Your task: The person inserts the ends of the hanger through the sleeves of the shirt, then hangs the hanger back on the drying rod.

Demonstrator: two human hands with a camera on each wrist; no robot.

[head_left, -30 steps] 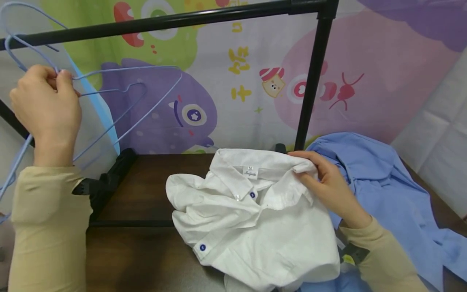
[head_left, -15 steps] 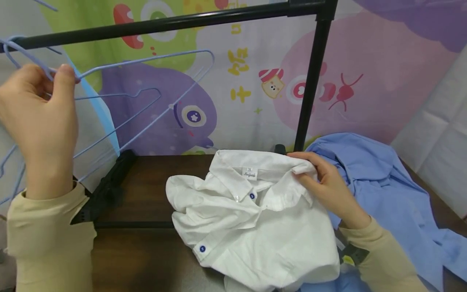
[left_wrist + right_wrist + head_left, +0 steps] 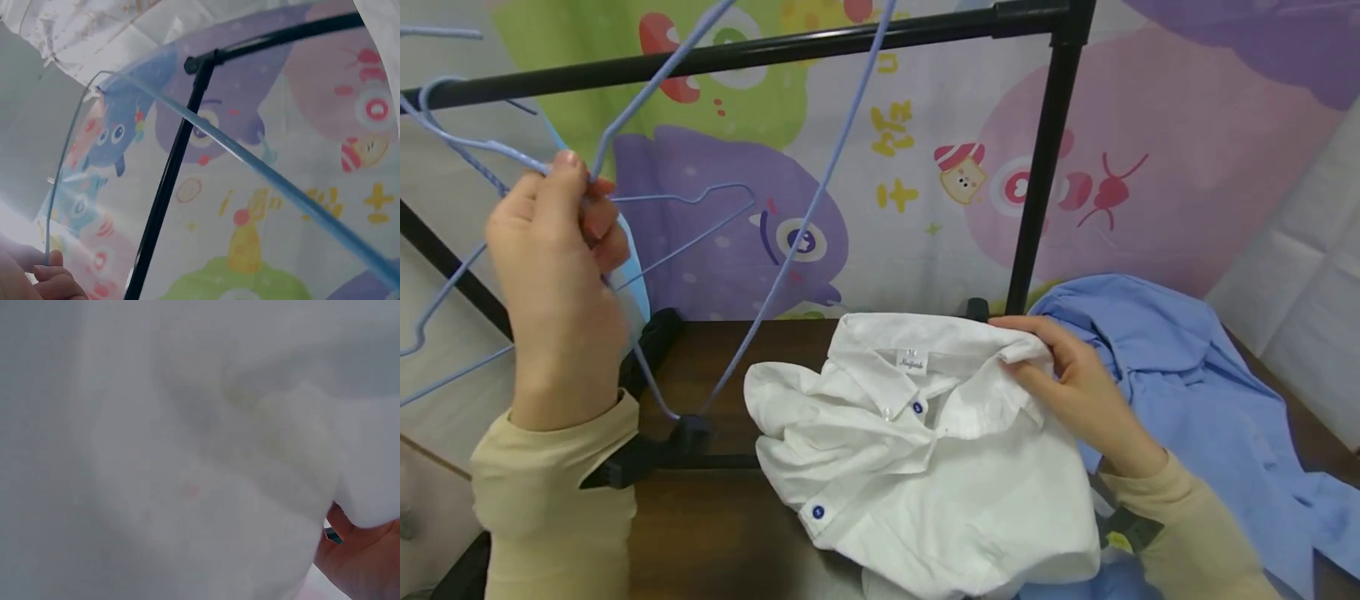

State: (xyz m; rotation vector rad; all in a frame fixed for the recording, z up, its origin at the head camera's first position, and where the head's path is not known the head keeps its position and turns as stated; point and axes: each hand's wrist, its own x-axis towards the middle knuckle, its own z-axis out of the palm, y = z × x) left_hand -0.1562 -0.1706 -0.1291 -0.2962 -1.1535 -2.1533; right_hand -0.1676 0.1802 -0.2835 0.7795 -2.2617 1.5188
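My left hand [image 3: 561,250] pinches a blue wire hanger [image 3: 808,217] near the base of its hook, in front of a black rack's rail. The hanger is tilted, one arm rising past the rail and its long bar slanting down towards the table. In the left wrist view, fingertips [image 3: 56,281] show beside the hanger wire [image 3: 250,160]. My right hand [image 3: 1082,396] grips the collar of a white shirt [image 3: 947,508], thumb inside the neck opening. The shirt lies bunched, its label and blue buttons showing. White cloth fills most of the right wrist view, covering part of the hand [image 3: 369,556].
Another blue hanger [image 3: 662,198] hangs behind my left hand from the rack's rail [image 3: 850,40]. The rack's upright [image 3: 1045,167] stands behind the shirt. A light blue shirt [image 3: 1195,392] lies on the brown table [image 3: 715,533] at right. A cartoon curtain [image 3: 880,267] forms the backdrop.
My left hand has moved right and nearer, turning the pinched hanger so its arm now points up and its bar crosses the view. My right hand keeps its grip on the white collar.
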